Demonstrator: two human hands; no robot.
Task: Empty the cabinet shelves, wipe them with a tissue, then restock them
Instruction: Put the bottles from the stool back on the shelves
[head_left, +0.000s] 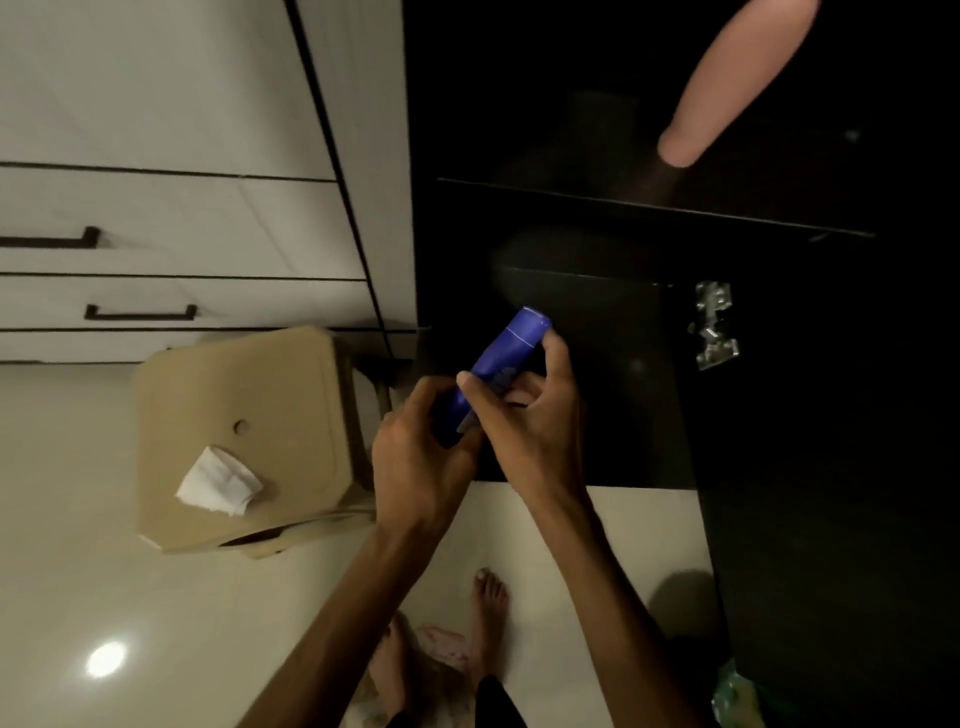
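Fingers: curled on both sides around one blue bottle (498, 371); left hand (421, 457) wraps the lower end, right hand (524, 421) pinches the middle with thumb over the front and fingertips reaching toward the cap end.
Bottle position: held in the air, tilted, cap end up and away, in front of the dark open cabinet (779, 364); touching no shelf.
Bottle handling: judged light and rigid plastic, smooth and perhaps a little slippery; round body likely to roll if laid down, so better stood on its base.
Where to hold: around the mid-body, where the right hand sits now; cap end narrower and a poorer grip.
Tissue: white tissue (218, 480) lying crumpled on the beige stool (244, 395), well apart from both hands.
Stool: stands on the pale floor (104, 519) just left of the cabinet, beside white drawers (156, 249).
Cabinet interior: very dark; shelf edge (649, 208) faintly visible, contents not readable; metal hinge (714, 325) on the right.
Pink shape: smooth pink object (727, 83) high inside the cabinet, nature unclear.
Stage: cannot tell whether the bottle is going out or going back in; tissue looks used, which hints at restocking.
Risk: bottle slipping during a hand change.
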